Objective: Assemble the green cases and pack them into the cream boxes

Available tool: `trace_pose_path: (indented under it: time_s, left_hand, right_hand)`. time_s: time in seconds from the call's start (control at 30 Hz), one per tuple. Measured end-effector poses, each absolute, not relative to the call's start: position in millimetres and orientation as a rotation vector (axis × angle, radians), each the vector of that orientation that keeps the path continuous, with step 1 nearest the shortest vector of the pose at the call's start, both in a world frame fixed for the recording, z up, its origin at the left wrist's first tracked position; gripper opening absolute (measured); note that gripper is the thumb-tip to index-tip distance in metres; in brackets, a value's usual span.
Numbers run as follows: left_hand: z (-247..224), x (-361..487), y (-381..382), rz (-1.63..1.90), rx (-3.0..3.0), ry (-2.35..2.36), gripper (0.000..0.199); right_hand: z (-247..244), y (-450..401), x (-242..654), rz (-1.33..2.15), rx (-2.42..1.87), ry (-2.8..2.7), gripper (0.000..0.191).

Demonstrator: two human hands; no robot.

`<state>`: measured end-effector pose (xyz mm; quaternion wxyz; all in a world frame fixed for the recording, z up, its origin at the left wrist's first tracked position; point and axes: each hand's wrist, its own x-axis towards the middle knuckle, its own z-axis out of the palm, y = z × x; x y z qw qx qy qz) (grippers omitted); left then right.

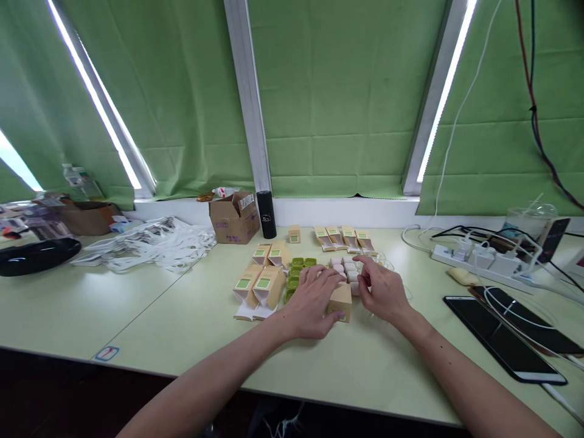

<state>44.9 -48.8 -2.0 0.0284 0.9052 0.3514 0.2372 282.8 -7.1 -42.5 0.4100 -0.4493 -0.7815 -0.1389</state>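
My left hand (314, 304) is closed around a small kraft cardboard box (341, 302), thumb low on its front and fingers over the top. Just right of it is my right hand (383, 291), index finger stretched over a cluster of small pale pink and white blocks (350, 266); its other fingers are bent, and I see nothing held in them. Small green containers (295, 272) stand in rows beyond my left hand, partly covered by it. Left of them, several kraft boxes with green label squares (269, 285) lie with white flaps open.
More open kraft boxes (349, 237) line the back, near a single closed one (294, 233). Behind stand a carton (235, 219) and a black cylinder (266, 215). White straps (150, 246) pile up left. At right are a power strip (483, 261) and phones (502, 337) with cables.
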Motion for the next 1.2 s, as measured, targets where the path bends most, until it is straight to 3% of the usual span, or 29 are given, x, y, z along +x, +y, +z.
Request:
trace_pose_path:
  time_s: [0.17,0.37,0.5,0.63,0.8,0.97,1.2]
  left_hand:
    - [5.7,52.1,-46.5,0.530,2.843,1.092,0.065]
    - [13.2,57.8,-35.5,0.411,2.897,1.042,0.054]
    - [23.8,56.2,-24.8,0.471,2.826,1.038,0.050]
    - [48.0,43.9,1.7,0.619,2.749,1.102,0.059]
    - [71.7,17.8,69.5,0.639,2.661,1.490,0.064]
    - [58.5,-7.1,130.4,0.542,2.614,1.809,0.059]
    - [25.2,-16.9,159.3,0.404,2.591,1.945,0.051]
  right_hand:
    - [-42.6,-8.0,282.3,-0.339,-1.118,-1.955,0.040]
    - [-41.9,-9.3,280.7,-0.321,-1.114,-1.932,0.041]
    - [-42.0,-9.1,281.3,-0.331,-1.119,-1.926,0.043]
    - [-41.1,-10.1,280.7,-0.331,-1.103,-1.902,0.043]
    - [-40.0,-12.2,277.7,-0.313,-1.097,-1.921,0.040]
    - [-40.8,-13.3,274.6,-0.304,-1.075,-1.933,0.040]
    - [-40.9,-13.9,272.3,-0.297,-1.055,-1.941,0.040]
